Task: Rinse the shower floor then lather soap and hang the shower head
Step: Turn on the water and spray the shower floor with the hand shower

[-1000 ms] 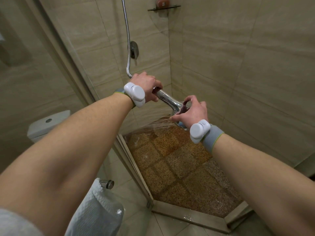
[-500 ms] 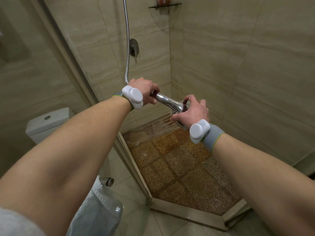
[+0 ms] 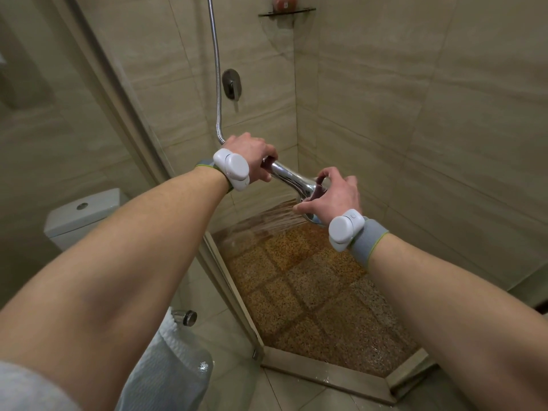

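A chrome shower head [image 3: 293, 179] is held out over the brown pebbled shower floor [image 3: 314, 289]. My left hand [image 3: 252, 158] grips its handle, where the metal hose [image 3: 218, 69] joins. My right hand [image 3: 332, 197] curls around the spray end. Water sprays out to the left and down toward the wall and the wet floor. A reddish bar of soap [image 3: 285, 2] lies on a dark corner shelf [image 3: 287, 11] high up at the back.
A round chrome valve [image 3: 232, 87] sits on the back wall. The glass shower door [image 3: 142, 134] stands on the left, with its knob [image 3: 186, 317] and a white towel [image 3: 166, 372] near my left arm. A white toilet tank [image 3: 83, 212] shows behind the glass. A raised threshold [image 3: 323, 372] edges the floor.
Water stopped briefly half a second ago and sprays to the left again now. Both hands stay on the shower head and have shifted only slightly.
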Motion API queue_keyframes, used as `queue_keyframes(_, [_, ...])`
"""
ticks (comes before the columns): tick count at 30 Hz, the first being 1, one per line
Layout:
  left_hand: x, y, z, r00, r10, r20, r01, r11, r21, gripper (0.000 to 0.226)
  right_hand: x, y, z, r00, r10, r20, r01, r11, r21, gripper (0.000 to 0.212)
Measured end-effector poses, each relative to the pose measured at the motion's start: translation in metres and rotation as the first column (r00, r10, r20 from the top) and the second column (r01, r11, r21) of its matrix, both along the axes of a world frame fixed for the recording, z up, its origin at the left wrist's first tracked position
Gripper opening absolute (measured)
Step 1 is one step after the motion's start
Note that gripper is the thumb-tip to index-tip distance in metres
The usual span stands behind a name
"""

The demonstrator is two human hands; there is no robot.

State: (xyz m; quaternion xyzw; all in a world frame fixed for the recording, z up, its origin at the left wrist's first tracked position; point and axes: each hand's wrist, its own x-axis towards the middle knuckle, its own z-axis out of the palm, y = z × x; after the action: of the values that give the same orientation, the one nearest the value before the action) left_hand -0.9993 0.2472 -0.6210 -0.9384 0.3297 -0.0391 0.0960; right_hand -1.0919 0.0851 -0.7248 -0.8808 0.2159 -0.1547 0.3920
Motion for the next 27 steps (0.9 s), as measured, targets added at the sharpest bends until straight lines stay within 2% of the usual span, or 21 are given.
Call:
queue_keyframes(15, [0.008, -0.034, -0.017, 0.997, -0.069, -0.03, 0.067, 0.995, -0.071, 0.039, -0.009, -0.033, 0.002, 0.994, -0.111, -0.011, 0.107, 0.98, -0.166, 0.07])
queue_keyframes(20, [0.009, -0.031, -0.011, 0.997, -0.062, -0.042, 0.059, 0.996, -0.07, 0.036, -0.003, -0.032, 0.001, 0.994, -0.087, -0.065, 0.079, 0.991, -0.112, 0.067])
queue_keyframes(27, [0.016, -0.022, -0.002, 0.999, -0.036, -0.018, 0.035, 0.999, -0.024, 0.035, 0.011, -0.021, -0.003, 0.999, -0.01, -0.053, 0.009, 1.0, -0.008, 0.07])
